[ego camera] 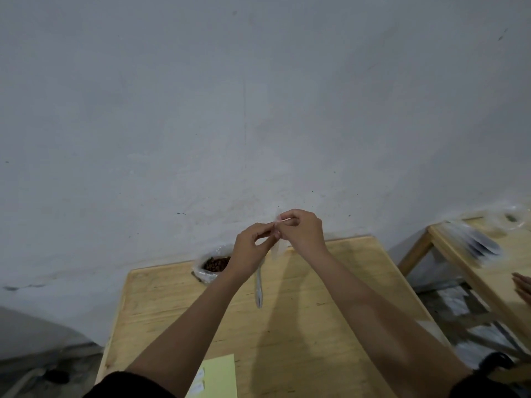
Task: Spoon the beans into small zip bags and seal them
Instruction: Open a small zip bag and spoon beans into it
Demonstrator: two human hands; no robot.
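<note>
1. Table (316, 326): carries the supplies. The work is held in the air above its 12 o'clock edge.
2. Second table (494, 262), at 3 o'clock: holds stacked bags (474, 244). Another person's hand (523, 285) shows beside it. Neither obstructs.
3. Left hand (253, 249) and right hand (301, 232): together, fingertips pinching the top of the small zip bag (275, 251), which hangs between them. Its contents cannot be told.
4. Risk: an uneven pinch could leave the zip partly open, and a slip would drop the bag.
5. Bag of beans (214, 265), at 8 o'clock from the hands: open, just beside the left wrist. A lowered forearm could tip it.
6. Spoon (258, 291), at 6 o'clock: lies on the table.
</note>
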